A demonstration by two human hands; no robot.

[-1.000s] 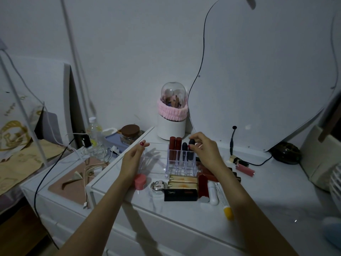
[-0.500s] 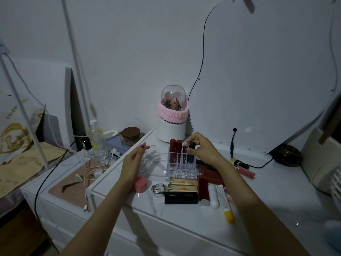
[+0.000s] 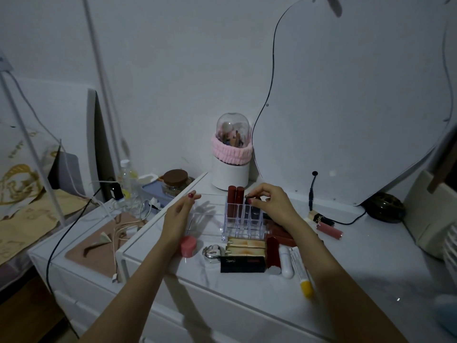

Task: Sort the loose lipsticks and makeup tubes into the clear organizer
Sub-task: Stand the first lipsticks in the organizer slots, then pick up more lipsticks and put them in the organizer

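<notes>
organizer: clear organizer (image 3: 243,220) sits mid-table, two red lipsticks (image 3: 235,203) upright in back slots
step: right hand (image 3: 270,204) pinches a dark lipstick (image 3: 255,211) down into a slot
left hand (image 3: 178,216): open, empty, steadying the organizer's left wall
next: probably grab from the loose pile (image 3: 262,253) in front
room: front slots free, table (image 3: 358,263) edge close

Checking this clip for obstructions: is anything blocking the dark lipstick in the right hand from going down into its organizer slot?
Nothing visible. The right hand holds the dark lipstick already partly in a clear organizer slot, beside two red lipsticks.
</notes>
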